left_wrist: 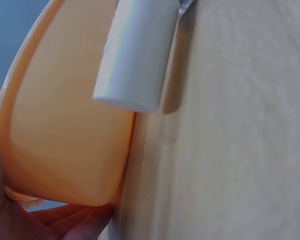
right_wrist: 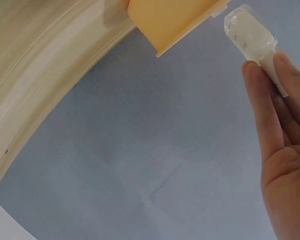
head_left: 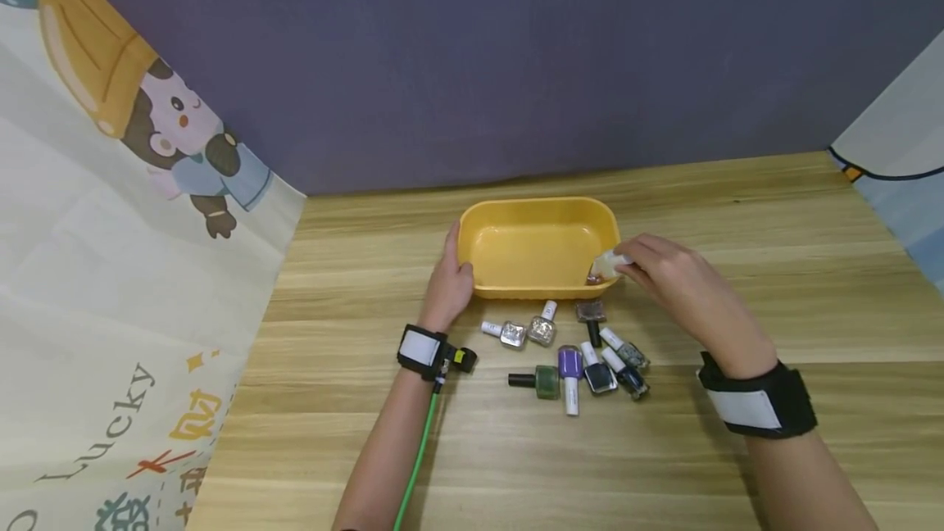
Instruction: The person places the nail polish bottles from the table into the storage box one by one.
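A yellow plastic basin (head_left: 531,289) stands on the table, and my left hand (head_left: 448,283) grips its left end. In the left wrist view, the fingers (left_wrist: 90,222) of that hand curl round the end of the basin (left_wrist: 65,125). My right hand (head_left: 667,269) pinches a nail polish bottle (head_left: 606,265) by its white cap, over the basin's right front corner. The right wrist view shows this bottle (right_wrist: 250,35) with pale, clear contents, cap end in the fingertips. Something small and reddish shows just below it in the corner; I cannot tell what.
Several nail polish bottles lie in front of the basin: two glittery silver bottles (head_left: 542,330), a green bottle (head_left: 546,382), a purple bottle (head_left: 570,361), and dark ones (head_left: 601,378) to the right. A green cable (head_left: 420,457) runs along the left forearm. A dark wall (head_left: 516,64) rises behind the table.
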The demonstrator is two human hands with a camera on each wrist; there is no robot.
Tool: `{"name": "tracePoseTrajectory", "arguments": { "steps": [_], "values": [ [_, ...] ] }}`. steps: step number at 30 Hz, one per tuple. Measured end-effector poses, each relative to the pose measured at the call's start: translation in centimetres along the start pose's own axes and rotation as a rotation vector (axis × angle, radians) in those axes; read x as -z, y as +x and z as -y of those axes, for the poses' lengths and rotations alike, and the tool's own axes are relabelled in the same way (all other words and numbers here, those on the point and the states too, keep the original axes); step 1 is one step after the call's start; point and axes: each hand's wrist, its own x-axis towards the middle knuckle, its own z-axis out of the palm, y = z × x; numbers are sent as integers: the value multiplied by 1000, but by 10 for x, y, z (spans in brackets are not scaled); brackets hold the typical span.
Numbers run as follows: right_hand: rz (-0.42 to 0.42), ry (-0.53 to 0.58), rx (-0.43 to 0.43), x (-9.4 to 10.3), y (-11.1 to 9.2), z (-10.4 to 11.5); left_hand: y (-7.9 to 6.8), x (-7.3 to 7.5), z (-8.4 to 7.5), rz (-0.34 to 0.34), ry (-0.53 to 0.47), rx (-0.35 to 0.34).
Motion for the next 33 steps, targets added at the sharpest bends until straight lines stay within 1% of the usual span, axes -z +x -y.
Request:
{"name": "tracePoseTrajectory", "arguments": {
  "steps": [9,14,20,25,33],
  "values": [
    [-1,6,39,-5,1,1,1,0,0,-2,-2,-2],
    [0,10,66,-9,-1,4,-2,0,2,4,-7,-2],
    [-15,34,52,-12,-1,5,-3,0,2,3,-8,-2],
    [-1,34,50,-13,-1,6,-2,0,-1,4,-11,-14],
    [9,25,54,-14,2,8,-1,1,-1,3,-6,-1]
  ]
}}
